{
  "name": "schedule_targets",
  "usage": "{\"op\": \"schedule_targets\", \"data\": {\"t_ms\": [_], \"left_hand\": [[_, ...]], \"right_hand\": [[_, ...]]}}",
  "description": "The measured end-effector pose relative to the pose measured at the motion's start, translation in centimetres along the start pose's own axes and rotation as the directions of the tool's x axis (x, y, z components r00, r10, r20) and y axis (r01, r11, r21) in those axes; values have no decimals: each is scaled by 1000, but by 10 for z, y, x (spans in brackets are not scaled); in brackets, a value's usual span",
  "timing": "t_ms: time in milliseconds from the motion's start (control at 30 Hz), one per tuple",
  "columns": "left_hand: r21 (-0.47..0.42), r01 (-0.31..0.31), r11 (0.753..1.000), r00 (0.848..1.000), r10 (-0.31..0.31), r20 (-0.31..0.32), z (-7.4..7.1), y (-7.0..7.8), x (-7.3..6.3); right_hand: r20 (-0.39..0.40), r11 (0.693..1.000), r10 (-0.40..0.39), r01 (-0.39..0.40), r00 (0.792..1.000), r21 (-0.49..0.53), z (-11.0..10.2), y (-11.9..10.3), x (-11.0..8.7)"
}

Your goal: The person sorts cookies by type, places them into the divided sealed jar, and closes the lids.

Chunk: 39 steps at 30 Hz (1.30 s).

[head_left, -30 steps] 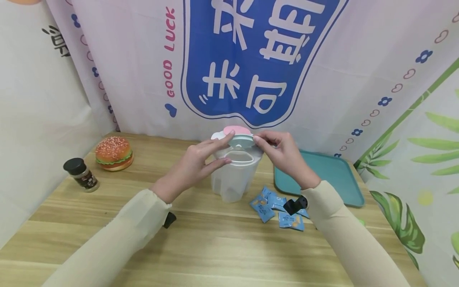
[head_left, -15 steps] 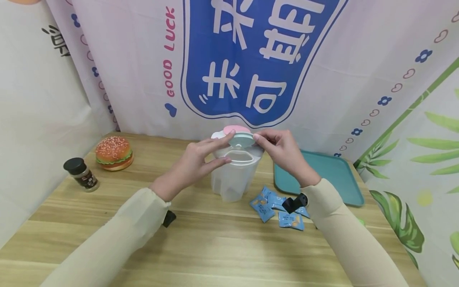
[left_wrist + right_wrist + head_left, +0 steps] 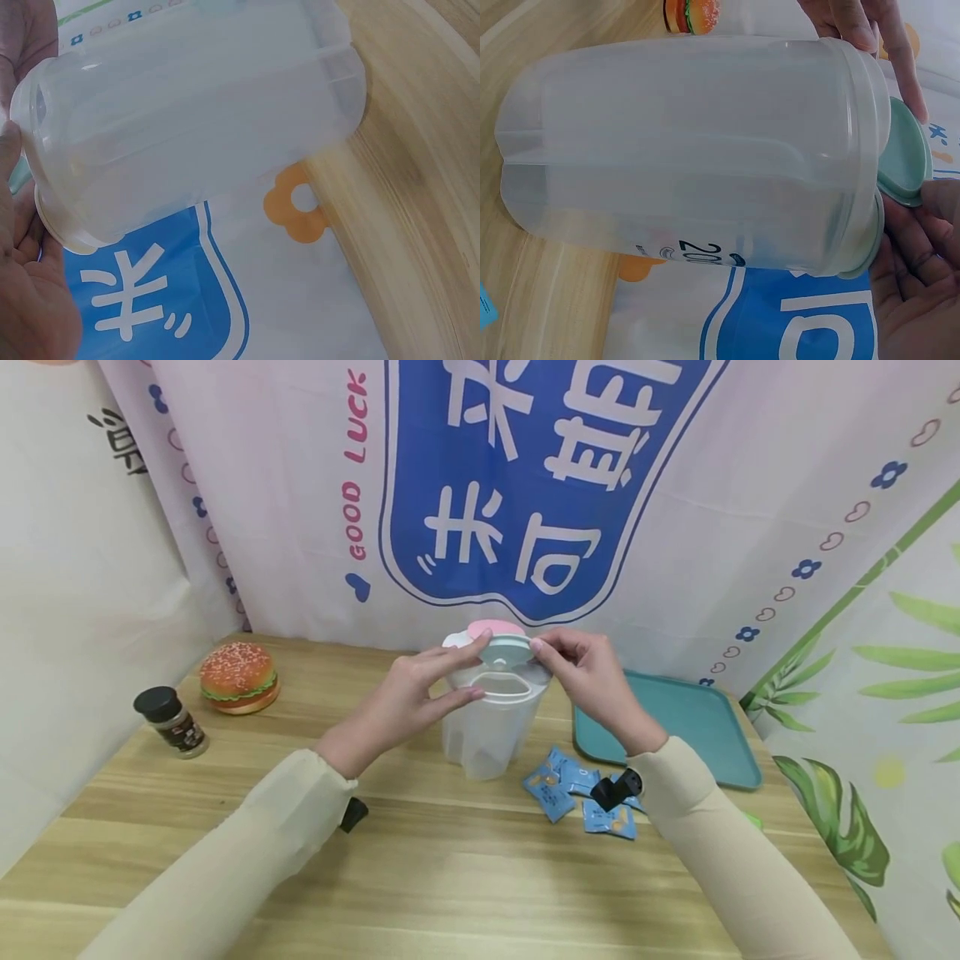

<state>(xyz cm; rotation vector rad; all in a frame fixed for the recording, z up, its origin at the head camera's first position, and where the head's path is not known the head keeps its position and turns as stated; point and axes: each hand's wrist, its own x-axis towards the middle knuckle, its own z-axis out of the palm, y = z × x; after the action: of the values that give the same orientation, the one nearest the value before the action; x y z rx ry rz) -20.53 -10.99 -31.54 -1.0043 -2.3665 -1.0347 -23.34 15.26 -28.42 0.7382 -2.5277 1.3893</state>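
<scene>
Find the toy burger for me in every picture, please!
Head: the burger is at the left, beside the bottle.
Left wrist: not there.
Right wrist: the burger is at the top edge, left of centre, partly cut off.
Shared landmark: the cloudy container is in all three.

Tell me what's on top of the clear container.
A raised green flap, an uncovered opening in front of it, a pink flap behind, and white lid at left. I can't see what the left hand and right hand cover.
</scene>
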Motion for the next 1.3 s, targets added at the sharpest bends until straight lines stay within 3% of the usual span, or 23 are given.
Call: {"op": "schedule_targets", "data": {"t_ms": [233,400,567,733,800,867,967,1100,1300], "left_hand": [[-14,-9,1000,1000,8,-12,2,-1,2],[-21,-11,1000,999,10,-31,1,-1,1],[-23,-14,1000,999,13,-40,2,-2,1],[-35,-26,999,999,24,-47,3,-3,3],[-38,-29,999,998,27,-50,3,-3,3],[-42,-26,999,998,24,-53,2,-3,3],[-40,-18,999,999,16,-51,2,-3,2],[-34,-10,999,999,8,-41,1,-3,2],[-34,-3,999,999,2,-34,1,-2,3]], "right_hand": [[-6,1000,-19,19,1000,4,1,5,-2],[-18,998,-17,18,1000,60,1,9,-6],[-114,988,-11,29,993,150,0,19,-14],[-208,996,41,-25,977,83,-3,36,-23],[-164,996,92,-90,982,22,-4,46,-28],[-68,988,139,-143,988,-54,-3,56,-34],[108,968,204,-183,973,-174,-1,73,-46],[257,941,240,-160,936,-297,1,89,-63],[359,910,223,-61,906,-409,-1,100,-80]]}}
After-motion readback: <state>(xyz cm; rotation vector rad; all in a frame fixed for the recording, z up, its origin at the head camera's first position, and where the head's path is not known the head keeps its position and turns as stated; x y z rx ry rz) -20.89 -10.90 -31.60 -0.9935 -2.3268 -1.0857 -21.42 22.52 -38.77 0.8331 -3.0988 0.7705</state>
